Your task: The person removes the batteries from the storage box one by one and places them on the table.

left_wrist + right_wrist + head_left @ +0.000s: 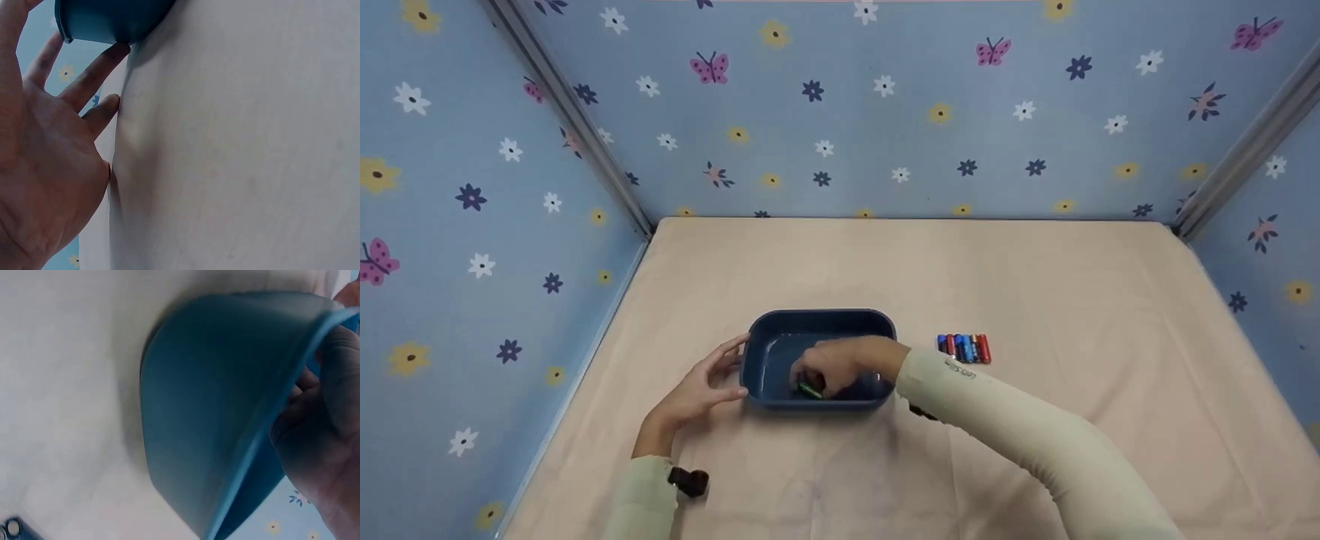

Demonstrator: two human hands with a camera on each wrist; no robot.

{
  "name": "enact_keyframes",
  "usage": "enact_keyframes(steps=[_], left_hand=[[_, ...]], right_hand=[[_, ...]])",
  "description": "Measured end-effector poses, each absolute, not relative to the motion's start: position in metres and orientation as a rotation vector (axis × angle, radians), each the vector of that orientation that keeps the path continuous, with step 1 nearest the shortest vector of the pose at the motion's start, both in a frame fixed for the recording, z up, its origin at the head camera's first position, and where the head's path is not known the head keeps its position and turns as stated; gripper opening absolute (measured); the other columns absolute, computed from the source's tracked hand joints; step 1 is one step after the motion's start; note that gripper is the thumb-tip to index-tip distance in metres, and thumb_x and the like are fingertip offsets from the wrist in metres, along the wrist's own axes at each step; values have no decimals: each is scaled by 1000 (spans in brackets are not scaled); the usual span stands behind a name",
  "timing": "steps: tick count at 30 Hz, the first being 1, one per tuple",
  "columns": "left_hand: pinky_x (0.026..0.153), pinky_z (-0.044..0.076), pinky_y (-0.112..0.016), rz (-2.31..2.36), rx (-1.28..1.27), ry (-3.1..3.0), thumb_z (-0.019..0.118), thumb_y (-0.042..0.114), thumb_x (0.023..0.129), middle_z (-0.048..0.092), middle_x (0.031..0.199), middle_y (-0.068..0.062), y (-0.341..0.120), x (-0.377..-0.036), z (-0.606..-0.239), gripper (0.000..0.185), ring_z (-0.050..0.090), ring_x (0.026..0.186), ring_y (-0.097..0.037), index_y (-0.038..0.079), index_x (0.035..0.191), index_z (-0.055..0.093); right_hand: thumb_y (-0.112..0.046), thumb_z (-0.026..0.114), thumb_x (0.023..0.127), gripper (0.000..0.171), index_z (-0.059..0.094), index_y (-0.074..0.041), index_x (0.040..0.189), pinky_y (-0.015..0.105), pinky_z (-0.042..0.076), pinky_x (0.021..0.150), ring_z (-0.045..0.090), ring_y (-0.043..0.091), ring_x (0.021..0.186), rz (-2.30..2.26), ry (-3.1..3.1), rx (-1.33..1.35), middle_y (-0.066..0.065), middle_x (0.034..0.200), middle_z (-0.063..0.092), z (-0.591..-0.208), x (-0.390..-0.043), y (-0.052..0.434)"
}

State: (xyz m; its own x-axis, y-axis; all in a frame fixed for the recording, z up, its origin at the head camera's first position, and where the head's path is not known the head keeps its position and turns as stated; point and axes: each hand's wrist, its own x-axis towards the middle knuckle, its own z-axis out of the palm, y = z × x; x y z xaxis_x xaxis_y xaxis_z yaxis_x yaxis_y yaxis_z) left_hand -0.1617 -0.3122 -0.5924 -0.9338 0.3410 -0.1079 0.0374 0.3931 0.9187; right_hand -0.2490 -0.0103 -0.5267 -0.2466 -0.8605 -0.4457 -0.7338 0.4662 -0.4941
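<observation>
Your left hand [694, 394] rests flat, fingers [93, 73] straight, touching the left wall of the blue tub [757, 358] mid-table. Your right hand [840, 365] reaches inside, fingers curled around a green battery [810, 390]. More batteries [964, 349] lie just right of the tub.

We see even, soft light from above, with faint shadows. Our right hand [840, 365] blurs slightly; both wrist views look soft and washed-out.

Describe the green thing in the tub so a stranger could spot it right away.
On the beige table sits a dark blue tub. Inside it, under the right hand, lies a small green battery, unlike the red and blue batteries outside.
</observation>
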Motion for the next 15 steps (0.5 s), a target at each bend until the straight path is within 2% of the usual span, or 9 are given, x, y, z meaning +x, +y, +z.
enact_keyframes(steps=[6,15], left_hand=[[135,15,-84,1561,330,2377,85,13,100,46,178,-23,-312,-163,-592,92,44,164,-51,21,178,36],[136,18,-81,1583,327,2355,85,13,100,45,178,-23,-311,-163,-593,92,44,164,-51,19,178,36]], right_hand=[[-2,80,100,53,69,-15,150,26,57,85,68,11,94,-314,2102,-1233,9,114,80,-513,-256,-2],[-1,79,98,54,68,-11,149,22,53,81,65,8,91,-489,2088,-1219,9,110,78,-517,-260,13]])
